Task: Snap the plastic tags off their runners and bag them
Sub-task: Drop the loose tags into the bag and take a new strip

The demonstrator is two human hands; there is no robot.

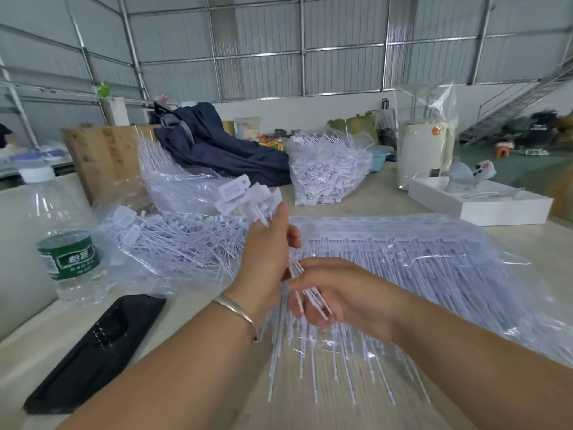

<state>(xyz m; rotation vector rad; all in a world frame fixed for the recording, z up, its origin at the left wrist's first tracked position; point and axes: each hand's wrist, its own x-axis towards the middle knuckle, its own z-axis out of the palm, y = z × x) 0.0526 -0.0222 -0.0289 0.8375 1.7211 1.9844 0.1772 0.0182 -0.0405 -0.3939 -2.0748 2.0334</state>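
Your left hand [266, 259] grips the fanned bunch of thin white plastic tags [248, 193] above the table's clear bags while your right hand [335, 293] pinches their tails, so a hard twist could scatter loose tags beyond the open clear bag [173, 243].

Tags [238, 193]: matt white plastic. Bags [328, 169]: glossy clear film. Bottle [66, 243]: clear plastic. Bangle [238, 311]: shiny metal. Board [102, 156]: raw wood.

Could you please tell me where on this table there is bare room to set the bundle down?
Bare table lies between the far bag of tags and the white box; another patch lies by the black case. Around both hands it is crowded.
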